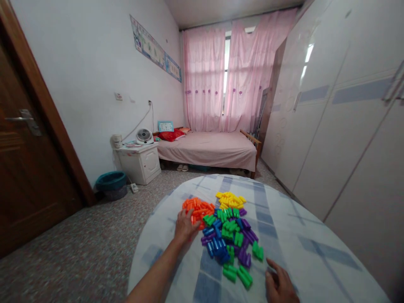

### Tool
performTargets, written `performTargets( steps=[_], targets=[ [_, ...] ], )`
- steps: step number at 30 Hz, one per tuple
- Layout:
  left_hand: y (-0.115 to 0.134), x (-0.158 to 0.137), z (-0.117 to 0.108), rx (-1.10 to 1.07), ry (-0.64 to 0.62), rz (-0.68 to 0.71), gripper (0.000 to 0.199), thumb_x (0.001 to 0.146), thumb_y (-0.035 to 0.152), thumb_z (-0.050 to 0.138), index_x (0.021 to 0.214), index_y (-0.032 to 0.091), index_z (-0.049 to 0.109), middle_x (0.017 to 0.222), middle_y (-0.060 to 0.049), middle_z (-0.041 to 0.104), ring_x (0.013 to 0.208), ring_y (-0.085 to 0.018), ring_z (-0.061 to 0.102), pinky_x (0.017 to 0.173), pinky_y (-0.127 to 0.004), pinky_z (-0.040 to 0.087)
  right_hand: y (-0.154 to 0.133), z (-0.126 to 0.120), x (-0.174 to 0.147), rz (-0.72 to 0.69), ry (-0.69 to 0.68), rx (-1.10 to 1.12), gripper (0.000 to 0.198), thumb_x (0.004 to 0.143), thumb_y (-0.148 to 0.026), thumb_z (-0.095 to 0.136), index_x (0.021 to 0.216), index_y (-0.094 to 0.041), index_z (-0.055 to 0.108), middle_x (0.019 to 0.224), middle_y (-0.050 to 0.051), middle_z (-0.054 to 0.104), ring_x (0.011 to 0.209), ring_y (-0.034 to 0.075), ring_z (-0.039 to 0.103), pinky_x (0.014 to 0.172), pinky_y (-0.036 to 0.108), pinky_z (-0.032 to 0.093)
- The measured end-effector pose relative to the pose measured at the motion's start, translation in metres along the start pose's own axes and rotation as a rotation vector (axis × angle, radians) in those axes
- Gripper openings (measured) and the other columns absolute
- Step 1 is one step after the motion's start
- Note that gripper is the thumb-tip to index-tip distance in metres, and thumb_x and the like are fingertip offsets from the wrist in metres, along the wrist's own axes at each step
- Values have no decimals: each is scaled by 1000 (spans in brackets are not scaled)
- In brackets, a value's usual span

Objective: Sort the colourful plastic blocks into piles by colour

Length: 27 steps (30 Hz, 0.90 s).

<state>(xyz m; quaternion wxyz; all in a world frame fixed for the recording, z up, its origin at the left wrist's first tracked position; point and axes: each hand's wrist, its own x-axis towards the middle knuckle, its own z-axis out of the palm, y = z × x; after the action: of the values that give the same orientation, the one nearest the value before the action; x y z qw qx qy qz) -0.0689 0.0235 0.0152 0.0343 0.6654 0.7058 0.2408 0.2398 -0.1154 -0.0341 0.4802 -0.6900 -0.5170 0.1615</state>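
My left hand (185,226) is at the near left edge of a pile of orange plastic toy pieces (198,206). Its thumb is apart from its fingers, and the fingertips touch or hover over the orange pieces. My right hand (280,283) rests low at the front right, fingers loosely bent and apart, with nothing in them. Just beyond it lies a green toy piece (258,251). In the middle is a mixed heap of blue pieces (218,249), purple pieces (244,256) and green pieces (230,229). A separate yellow pile (230,199) sits behind them.
A round table with a white and blue checked cloth (303,244) carries the piles. Beyond it stand a bed (208,147), a white bedside cabinet (140,164) with a fan (144,135), and a teal bin (111,183). White wardrobes (318,126) line the right side.
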Motion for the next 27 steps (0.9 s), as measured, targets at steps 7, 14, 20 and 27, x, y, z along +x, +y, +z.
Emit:
performTargets(
  steps=[7,14,20,27],
  targets=[
    [9,-12,-3,-25,91,21,33,77,26,51,108,18,60,108,-9,55,103,-23,50,92,-32,42,-27,-11,-9,31,-57,-97,42,82,-40,39,114,-18,56,109,9,64,94,23,62,82,35,46],
    [13,-15,1,10,64,72,42,79,24,51,120,17,55,116,-12,54,110,-26,47,95,-36,40,-28,-11,-9,5,-49,-92,40,83,-38,39,110,-17,58,106,9,65,94,22,62,83,34,45],
    [15,-19,0,-43,94,29,35,78,23,51,111,17,59,108,-10,57,104,-25,50,93,-37,42,-29,-11,-10,-21,-60,-114,39,83,-38,38,108,-17,59,105,8,66,95,22,62,84,34,45],
    [6,-13,6,-374,212,-98,34,77,18,51,110,16,55,111,-8,59,101,-21,57,90,-35,47,-30,-12,-9,-53,-57,-98,38,83,-36,38,107,-16,60,105,9,66,95,22,61,85,35,45]
  ],
)
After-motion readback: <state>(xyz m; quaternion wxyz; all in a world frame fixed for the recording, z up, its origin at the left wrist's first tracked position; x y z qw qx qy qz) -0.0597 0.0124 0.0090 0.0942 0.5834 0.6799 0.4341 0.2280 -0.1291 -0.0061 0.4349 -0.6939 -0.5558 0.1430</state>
